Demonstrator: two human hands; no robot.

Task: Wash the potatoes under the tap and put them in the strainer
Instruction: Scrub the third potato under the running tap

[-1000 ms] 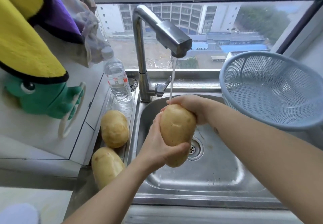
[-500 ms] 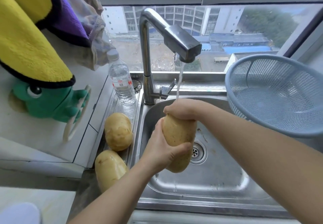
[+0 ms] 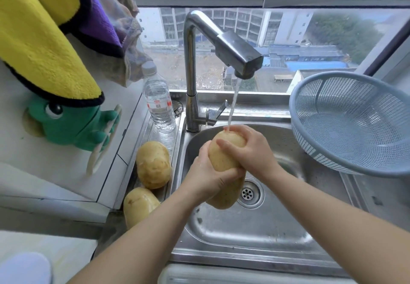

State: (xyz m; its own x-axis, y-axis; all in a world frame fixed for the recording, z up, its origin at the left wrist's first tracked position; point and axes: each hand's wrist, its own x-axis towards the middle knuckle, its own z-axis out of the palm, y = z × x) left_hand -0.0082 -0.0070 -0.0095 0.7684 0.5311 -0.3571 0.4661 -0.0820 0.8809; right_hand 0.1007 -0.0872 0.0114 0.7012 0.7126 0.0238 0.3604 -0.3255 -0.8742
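A large yellow potato (image 3: 223, 161) stands upright over the steel sink (image 3: 255, 235), with water from the tap (image 3: 239, 55) running onto its top end. My left hand (image 3: 206, 175) wraps around its lower left side. My right hand (image 3: 250, 148) covers its upper right side, fingers spread across the front. Two more potatoes lie on the ledge left of the sink, one farther back (image 3: 153, 164) and one nearer (image 3: 139, 206). The blue plastic strainer (image 3: 355, 124) sits tilted at the sink's right edge and holds nothing.
A water bottle (image 3: 158, 104) stands left of the tap base. A green plush holder (image 3: 73, 124) and yellow and purple cloths (image 3: 44, 46) hang on the left wall. The drain (image 3: 248, 194) lies below the held potato. A window runs behind the sink.
My right hand has slid from the potato's top down over its front. The potato stays upright under the water stream, held by both hands.
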